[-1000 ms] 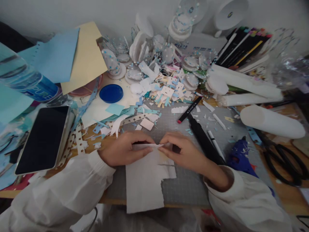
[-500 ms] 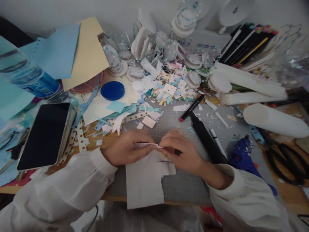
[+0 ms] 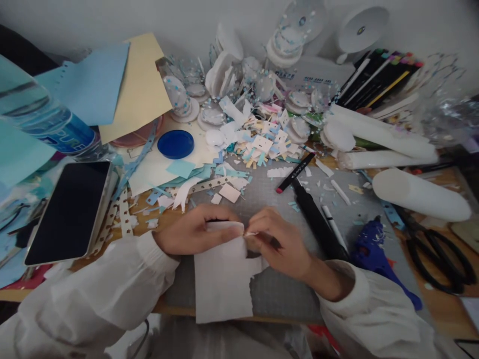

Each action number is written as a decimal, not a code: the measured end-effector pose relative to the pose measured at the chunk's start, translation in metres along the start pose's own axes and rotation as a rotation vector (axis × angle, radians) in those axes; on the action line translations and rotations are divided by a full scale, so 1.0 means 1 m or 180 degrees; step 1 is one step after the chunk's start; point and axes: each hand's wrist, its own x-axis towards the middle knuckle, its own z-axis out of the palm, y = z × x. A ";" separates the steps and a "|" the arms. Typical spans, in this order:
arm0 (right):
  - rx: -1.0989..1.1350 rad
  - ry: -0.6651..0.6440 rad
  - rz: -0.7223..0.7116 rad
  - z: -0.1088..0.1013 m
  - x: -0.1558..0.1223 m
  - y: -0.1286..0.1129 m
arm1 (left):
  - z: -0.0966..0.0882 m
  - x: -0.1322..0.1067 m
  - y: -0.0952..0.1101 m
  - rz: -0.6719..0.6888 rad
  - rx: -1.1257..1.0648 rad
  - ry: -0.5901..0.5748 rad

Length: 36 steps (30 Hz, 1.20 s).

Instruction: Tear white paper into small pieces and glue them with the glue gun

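My left hand (image 3: 194, 232) is closed around a small folded piece of white paper (image 3: 226, 227), its thumb lying along the near side. At that paper's right end, my right hand (image 3: 286, 244) pinches a small torn bit of paper (image 3: 251, 234) between thumb and fingertips. Below both hands lies a larger white paper sheet (image 3: 223, 289) with a ragged right edge, hanging slightly over the table's front edge. Whether it joins the held piece is hidden by my fingers. A grey cutting mat (image 3: 286, 296) is underneath.
Paper scraps (image 3: 262, 144) heap up at the back. Left stand a phone (image 3: 71, 212), a water bottle (image 3: 56, 119) and a blue lid (image 3: 175, 144). To the right lie a black marker (image 3: 295, 173), a blue glue gun (image 3: 374, 249), black-handled scissors (image 3: 441, 259) and a white roll (image 3: 422, 194).
My right hand has shifted slightly away and turned, pulling a torn bit at the paper's right end. The held paper's face now shows more. The view has tilted slightly.
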 end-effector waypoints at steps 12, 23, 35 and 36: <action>0.1712 -0.0069 0.1633 -0.002 -0.001 -0.008 | -0.007 0.000 -0.003 -0.0232 -0.0288 -0.0094; 0.1563 -0.0412 0.2034 -0.003 0.000 -0.005 | -0.001 -0.001 -0.004 -0.0177 -0.0016 -0.0010; 0.0693 -0.0666 0.1387 -0.012 0.004 -0.005 | 0.004 -0.002 0.000 -0.0087 0.0077 0.0100; 0.0596 -0.0622 0.1206 -0.011 0.004 -0.005 | 0.004 -0.002 0.001 -0.0113 0.0016 0.0095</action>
